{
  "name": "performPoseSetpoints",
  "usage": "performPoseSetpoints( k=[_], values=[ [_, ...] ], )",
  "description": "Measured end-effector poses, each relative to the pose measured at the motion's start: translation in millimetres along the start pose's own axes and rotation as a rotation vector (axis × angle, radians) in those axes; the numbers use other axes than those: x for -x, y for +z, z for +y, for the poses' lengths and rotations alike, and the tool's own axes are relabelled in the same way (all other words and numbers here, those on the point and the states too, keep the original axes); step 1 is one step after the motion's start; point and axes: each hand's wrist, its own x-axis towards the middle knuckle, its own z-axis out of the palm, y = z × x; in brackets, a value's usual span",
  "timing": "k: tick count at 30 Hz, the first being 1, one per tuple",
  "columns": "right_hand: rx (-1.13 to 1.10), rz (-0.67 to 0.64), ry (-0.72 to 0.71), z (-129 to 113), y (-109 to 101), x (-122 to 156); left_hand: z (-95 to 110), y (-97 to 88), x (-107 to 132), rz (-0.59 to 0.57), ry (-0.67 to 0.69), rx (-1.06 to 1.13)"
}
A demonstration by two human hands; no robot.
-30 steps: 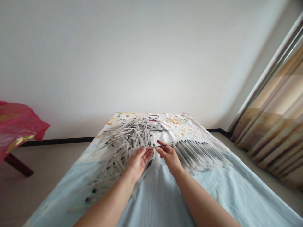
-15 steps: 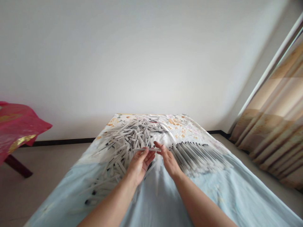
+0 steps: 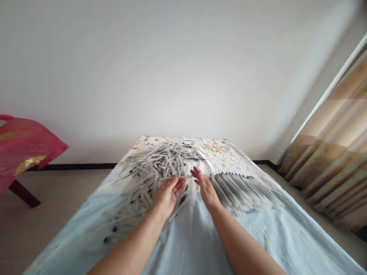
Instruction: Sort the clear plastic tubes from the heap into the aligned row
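My left hand (image 3: 168,196) is closed, pinching a slim whitish pen (image 3: 185,177) between thumb and fingers. The pen lies level, pointing right. My right hand (image 3: 207,191) is open beside the pen's right end, fingers spread; whether a fingertip touches it I cannot tell. Behind and left of my left hand spreads a tangled pile of whitish pens and thin dark sticks (image 3: 169,158). To the right of my right hand lies a row of pens (image 3: 243,191) side by side, dark tips at the far end. One blurred pale pen (image 3: 190,214) is between my forearms.
A table under a floral and pale blue cloth (image 3: 275,236) reaches toward a white wall (image 3: 183,68). On the left, a red plastic bag (image 3: 31,141) rests above a dark red leg (image 3: 25,194). A patterned curtain (image 3: 329,152) hangs on the right.
My right hand has opened wider and drawn slightly away from the pen's right end. My left hand still holds the pen, slightly farther left. The view has shifted a little.
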Motion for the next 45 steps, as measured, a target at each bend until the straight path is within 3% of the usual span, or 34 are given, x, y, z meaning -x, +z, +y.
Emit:
performPoseSetpoints(
  k=[2,7,10,16,19,23,27,32,45],
  values=[
    [0.267,0.063,0.000,8.0,-3.1,-15.5,0.6,-2.4,-2.3,0.020,0.010,0.001],
    [0.934,-0.035,0.095,20.6,-0.3,-48.8,1.1,-5.6,-4.7,0.015,0.022,0.010],
    [1.060,-0.098,0.112,22.2,7.6,-57.8,0.8,-4.5,-3.3,0.022,0.021,0.009],
    [1.044,-0.110,0.082,17.9,12.7,-61.6,1.4,-0.1,0.1,0.021,0.010,0.004],
    [0.921,-0.055,0.038,11.6,4.4,-54.0,1.4,-0.3,-0.2,0.019,0.013,0.005],
    [0.319,0.040,0.013,3.6,-11.5,-27.0,-0.8,-2.0,-1.7,0.009,0.007,0.006],
    [-0.144,-0.045,0.094,-0.9,-21.0,0.6,-3.4,-1.5,-1.3,-0.009,-0.003,0.003],
    [-0.255,0.005,0.105,-1.0,-24.6,8.0,-2.2,1.2,0.9,0.002,-0.002,-0.011],
    [-0.322,-0.065,0.098,-10.1,-17.7,4.0,-6.3,0.5,0.9,0.008,-0.003,-0.048]
  ],
)
